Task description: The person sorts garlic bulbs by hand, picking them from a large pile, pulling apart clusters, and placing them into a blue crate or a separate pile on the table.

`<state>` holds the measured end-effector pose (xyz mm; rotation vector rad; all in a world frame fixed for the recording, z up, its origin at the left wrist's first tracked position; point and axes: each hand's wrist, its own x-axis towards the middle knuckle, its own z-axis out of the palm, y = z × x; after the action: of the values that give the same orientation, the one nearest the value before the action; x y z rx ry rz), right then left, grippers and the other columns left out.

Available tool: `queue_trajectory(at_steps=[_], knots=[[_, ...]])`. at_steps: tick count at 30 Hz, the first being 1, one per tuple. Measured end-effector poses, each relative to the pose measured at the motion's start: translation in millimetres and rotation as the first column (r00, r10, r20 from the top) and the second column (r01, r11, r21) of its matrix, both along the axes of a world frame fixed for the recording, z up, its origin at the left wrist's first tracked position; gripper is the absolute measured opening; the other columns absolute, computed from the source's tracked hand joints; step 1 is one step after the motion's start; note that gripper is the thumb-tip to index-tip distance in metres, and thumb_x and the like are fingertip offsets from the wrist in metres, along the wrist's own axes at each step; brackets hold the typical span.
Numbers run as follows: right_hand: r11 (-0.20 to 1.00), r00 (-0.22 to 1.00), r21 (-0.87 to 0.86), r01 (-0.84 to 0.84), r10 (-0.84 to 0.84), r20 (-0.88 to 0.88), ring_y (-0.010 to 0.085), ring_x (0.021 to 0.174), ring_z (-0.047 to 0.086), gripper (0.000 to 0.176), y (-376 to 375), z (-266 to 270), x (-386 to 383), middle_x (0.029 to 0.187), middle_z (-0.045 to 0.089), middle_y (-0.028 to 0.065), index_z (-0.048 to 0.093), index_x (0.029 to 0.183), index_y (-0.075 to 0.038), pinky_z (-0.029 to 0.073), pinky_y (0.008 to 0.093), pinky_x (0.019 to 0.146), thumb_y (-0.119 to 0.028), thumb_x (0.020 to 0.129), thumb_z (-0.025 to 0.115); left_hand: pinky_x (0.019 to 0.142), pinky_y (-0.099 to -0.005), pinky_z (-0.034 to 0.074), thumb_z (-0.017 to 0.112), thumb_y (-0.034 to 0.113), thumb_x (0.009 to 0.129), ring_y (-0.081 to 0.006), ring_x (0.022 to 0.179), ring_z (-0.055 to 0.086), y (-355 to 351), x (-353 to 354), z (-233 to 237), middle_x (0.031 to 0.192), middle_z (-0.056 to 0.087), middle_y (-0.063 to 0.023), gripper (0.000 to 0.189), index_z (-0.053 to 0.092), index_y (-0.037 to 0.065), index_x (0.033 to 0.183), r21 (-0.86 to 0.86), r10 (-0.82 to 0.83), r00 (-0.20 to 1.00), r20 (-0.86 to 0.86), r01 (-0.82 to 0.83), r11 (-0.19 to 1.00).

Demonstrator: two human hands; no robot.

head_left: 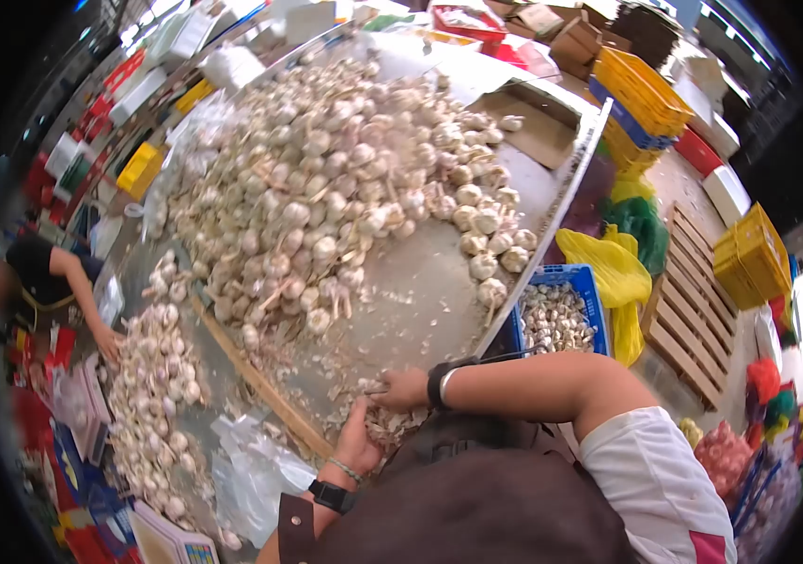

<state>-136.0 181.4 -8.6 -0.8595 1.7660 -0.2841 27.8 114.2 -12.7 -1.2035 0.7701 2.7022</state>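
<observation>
Low at the near edge of the metal table [420, 296], my two hands come together over scattered papery skins. My left hand [357, 442], with a watch and a beaded bracelet at the wrist, is closed, thumb pointing up; what it holds is hidden. Just beside it my right hand [404, 389] has its fingers curled around something small, with a thin dark tip showing towards the left hand. Ahead of both hands rises a large heap of garlic bulbs [307, 179]. Right of my hands, a blue crate [595, 293] holds trimmed garlic.
A wooden strip [265, 385] divides the table; beyond it lies a second garlic pile [152, 385], touched by another person's hand [110, 344]. A clear plastic bag [256, 470] lies left of me. On the right are a yellow bag [613, 268], a wooden pallet [693, 296] and yellow crates [644, 92].
</observation>
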Motion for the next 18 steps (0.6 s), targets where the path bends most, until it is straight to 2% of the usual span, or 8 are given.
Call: queue_trajectory(at_steps=[1,3,5,6,9,11,15,18], knots=[[0.995,0.993,-0.014,0.096,-0.094,0.065,0.0388,0.110,0.063,0.071,0.0,-6.4,2.5,0.114,0.068,0.0224,0.053,0.135,-0.007,0.051,0.0427,0.093,-0.057,0.086,0.061,0.103,-0.0527,0.046,0.032,0.046,0.106,-0.0333,0.120,0.057,-2.0,-1.5,-4.0,0.136,0.054,-0.0152,0.051,0.044,0.008,0.139,0.159,0.007,1.000,0.028,-0.012,0.987],[0.976,0.970,-0.040,0.216,-0.210,0.125,0.0391,0.110,0.063,0.068,-0.4,-16.6,8.4,0.114,0.068,0.0221,0.055,0.133,-0.009,0.051,0.0427,0.093,-0.057,0.086,0.061,0.103,-0.0519,0.046,0.028,0.046,0.106,-0.0337,0.121,0.056,2.8,-11.4,-18.2,0.136,0.055,-0.0154,0.055,0.044,0.005,0.139,0.135,-0.007,1.000,0.025,0.004,0.991],[0.953,0.965,-0.196,0.229,-0.249,-0.086,0.0397,0.110,0.063,0.064,0.4,-12.3,11.1,0.115,0.067,0.0221,0.058,0.131,-0.010,0.050,0.0433,0.094,-0.056,0.086,0.061,0.103,-0.0502,0.047,0.029,0.044,0.106,-0.0332,0.120,0.057,4.5,-23.1,-19.3,0.136,0.055,-0.0151,0.053,0.045,0.005,0.139,0.089,0.043,0.999,0.019,-0.044,0.995],[0.931,0.954,-0.249,0.267,-0.291,-0.065,0.0406,0.109,0.063,0.060,3.7,-11.5,6.5,0.115,0.067,0.0229,0.057,0.131,-0.010,0.051,0.0442,0.093,-0.050,0.087,0.062,0.101,-0.0490,0.048,0.030,0.044,0.106,-0.0324,0.118,0.059,-0.2,-28.4,-23.3,0.135,0.056,-0.0142,0.053,0.045,0.005,0.139,0.087,0.007,0.995,-0.104,0.002,0.996],[0.776,0.853,-0.371,0.511,-0.511,0.105,0.0420,0.113,0.060,0.057,32.9,37.5,-7.6,0.121,0.064,0.0250,0.055,0.134,-0.013,0.048,0.0445,0.099,-0.047,0.089,0.062,0.098,-0.0466,0.051,0.033,0.044,0.106,-0.0303,0.116,0.060,9.7,-54.9,13.4,0.131,0.058,-0.0131,0.051,0.047,0.005,0.137,0.041,0.007,0.988,-0.154,-0.001,0.999],[0.733,0.839,-0.434,0.524,-0.531,0.118,0.0412,0.111,0.061,0.055,49.2,37.6,-21.8,0.122,0.063,0.0247,0.055,0.134,-0.012,0.049,0.0455,0.098,-0.044,0.090,0.061,0.099,-0.0439,0.050,0.036,0.042,0.106,-0.0276,0.118,0.058,21.6,-79.7,37.5,0.133,0.055,-0.0119,0.047,0.045,0.009,0.138,-0.062,-0.033,0.983,-0.181,0.022,0.998],[0.319,0.585,-0.572,0.755,-0.722,0.370,0.0278,0.106,0.064,0.049,113.1,57.7,-49.9,0.116,0.065,0.0220,0.051,0.134,-0.005,0.052,0.0380,0.090,-0.032,0.095,0.062,0.098,-0.0428,0.052,0.037,0.039,0.106,-0.0252,0.119,0.057,72.1,-139.6,73.5,0.135,0.053,-0.0092,0.044,0.041,0.014,0.142,-0.357,-0.242,0.936,-0.256,0.141,0.923],[0.015,0.364,-0.524,0.852,-0.735,0.572,0.0170,0.104,0.061,0.045,176.5,49.9,-69.7,0.116,0.064,0.0143,0.048,0.136,-0.004,0.051,0.0316,0.088,-0.021,0.097,0.062,0.097,-0.0407,0.051,0.040,0.036,0.106,-0.0233,0.122,0.054,128.5,-190.1,95.5,0.135,0.050,-0.0094,0.043,0.037,0.015,0.143,-0.343,-0.424,0.878,-0.221,0.337,0.877]])
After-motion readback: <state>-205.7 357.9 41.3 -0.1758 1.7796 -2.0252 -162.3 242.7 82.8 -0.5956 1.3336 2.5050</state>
